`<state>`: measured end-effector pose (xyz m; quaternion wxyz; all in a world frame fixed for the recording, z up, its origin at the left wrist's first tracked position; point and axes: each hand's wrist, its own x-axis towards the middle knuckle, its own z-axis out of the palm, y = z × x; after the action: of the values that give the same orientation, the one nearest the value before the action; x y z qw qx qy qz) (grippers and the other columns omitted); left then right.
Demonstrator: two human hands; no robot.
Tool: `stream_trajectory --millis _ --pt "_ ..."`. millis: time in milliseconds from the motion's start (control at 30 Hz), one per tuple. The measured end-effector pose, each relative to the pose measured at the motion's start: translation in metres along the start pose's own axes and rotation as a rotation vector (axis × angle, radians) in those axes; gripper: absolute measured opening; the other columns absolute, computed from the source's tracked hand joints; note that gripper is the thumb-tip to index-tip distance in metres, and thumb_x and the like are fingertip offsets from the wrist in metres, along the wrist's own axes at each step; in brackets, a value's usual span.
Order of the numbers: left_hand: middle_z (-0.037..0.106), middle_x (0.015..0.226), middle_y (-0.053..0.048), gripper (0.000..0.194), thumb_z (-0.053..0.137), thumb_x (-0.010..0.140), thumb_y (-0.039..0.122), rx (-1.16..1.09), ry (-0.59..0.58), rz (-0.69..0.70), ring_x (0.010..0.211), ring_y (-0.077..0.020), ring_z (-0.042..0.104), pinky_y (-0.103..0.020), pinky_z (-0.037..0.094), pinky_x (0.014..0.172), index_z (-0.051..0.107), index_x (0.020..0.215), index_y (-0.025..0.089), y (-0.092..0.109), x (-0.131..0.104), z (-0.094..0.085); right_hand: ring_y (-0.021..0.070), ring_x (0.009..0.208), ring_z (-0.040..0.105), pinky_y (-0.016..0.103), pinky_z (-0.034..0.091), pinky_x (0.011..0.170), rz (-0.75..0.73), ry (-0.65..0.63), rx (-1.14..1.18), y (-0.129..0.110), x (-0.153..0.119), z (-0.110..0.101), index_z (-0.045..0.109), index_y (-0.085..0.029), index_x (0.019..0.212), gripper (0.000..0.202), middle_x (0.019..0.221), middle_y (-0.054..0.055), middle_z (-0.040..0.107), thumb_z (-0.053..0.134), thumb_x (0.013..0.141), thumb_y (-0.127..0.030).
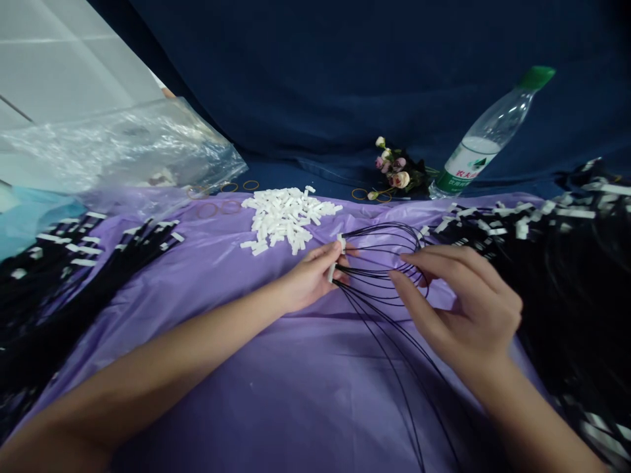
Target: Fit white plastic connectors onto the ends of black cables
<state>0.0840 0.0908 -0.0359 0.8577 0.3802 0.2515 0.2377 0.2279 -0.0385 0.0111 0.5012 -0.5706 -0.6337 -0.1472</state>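
Observation:
My left hand (320, 272) is closed on a wire harness, its fingers and thumb gripping two white plastic connectors (332, 272) at the harness end. Thin black wires (377, 270) run out from the connectors to the right; some curve round in a loop and others trail down toward the front edge. Beside that loop is my right hand (463, 295), thumb and forefinger apart, fingertips close to the wires. Whether they touch a wire I cannot tell. Just behind my left hand lies a pile of loose white connector housings (288, 217).
Bundles of black wire harnesses with white connectors lie at left (98, 276) and right (542, 263) on the purple cloth (296, 394). Behind stand a green-capped bottle (486, 144) and artificial flowers (397, 172). Rubber bands (229, 187) and a transparent plastic bag (148, 151) lie at back left.

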Motion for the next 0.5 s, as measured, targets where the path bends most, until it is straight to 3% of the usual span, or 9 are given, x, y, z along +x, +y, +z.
stream_trajectory --millis 67,133,267,433,500 --pt "0.054 0.066 0.002 0.028 0.068 0.078 0.042 -0.05 -0.004 -0.02 0.053 -0.0074 0.051 -0.027 0.045 0.059 0.068 0.086 0.015 0.003 0.001 -0.002 0.0154 0.067 0.061 0.029 0.051 0.059 -0.012 0.03 0.086 0.001 0.002 -0.006 0.066 -0.019 0.088 0.02 0.076 0.003 0.065 0.07 0.073 -0.007" --pt "0.054 0.066 0.002 0.028 0.067 0.08 0.042 -0.083 0.017 -0.028 0.054 -0.009 0.054 -0.028 0.046 0.058 0.067 0.087 0.015 0.005 0.002 -0.003 0.0116 0.056 0.057 0.025 0.046 0.05 -0.069 -0.02 0.185 0.003 0.001 -0.011 0.064 -0.019 0.083 0.019 0.066 0.0 0.063 0.069 0.072 -0.005" --pt "0.052 0.061 0.003 0.027 0.065 0.082 0.039 -0.154 0.081 -0.03 0.053 -0.0091 0.052 -0.029 0.048 0.06 0.065 0.088 0.013 0.009 0.004 -0.004 0.0102 0.05 0.057 0.023 0.043 0.048 -0.2 -0.276 0.227 0.004 -0.005 -0.011 0.062 -0.018 0.077 0.011 0.059 -0.001 0.063 0.07 0.075 -0.01" --pt "0.054 0.062 0.004 0.024 0.064 0.083 0.037 -0.213 0.111 -0.048 0.054 -0.009 0.053 -0.029 0.048 0.061 0.064 0.091 0.014 0.008 0.005 -0.007 0.01 0.055 0.059 0.023 0.043 0.052 0.022 -0.615 0.18 0.005 -0.012 0.0 0.067 -0.019 0.086 0.008 0.065 -0.002 0.065 0.063 0.083 -0.025" --pt "0.055 0.062 0.004 0.023 0.062 0.085 0.036 -0.224 0.112 -0.052 0.054 -0.009 0.053 -0.029 0.048 0.06 0.063 0.091 0.014 0.008 0.005 -0.006 0.0088 0.056 0.058 0.021 0.042 0.053 0.121 -0.68 0.228 0.004 -0.013 0.005 0.068 -0.019 0.086 0.01 0.067 -0.002 0.066 0.062 0.084 -0.026"
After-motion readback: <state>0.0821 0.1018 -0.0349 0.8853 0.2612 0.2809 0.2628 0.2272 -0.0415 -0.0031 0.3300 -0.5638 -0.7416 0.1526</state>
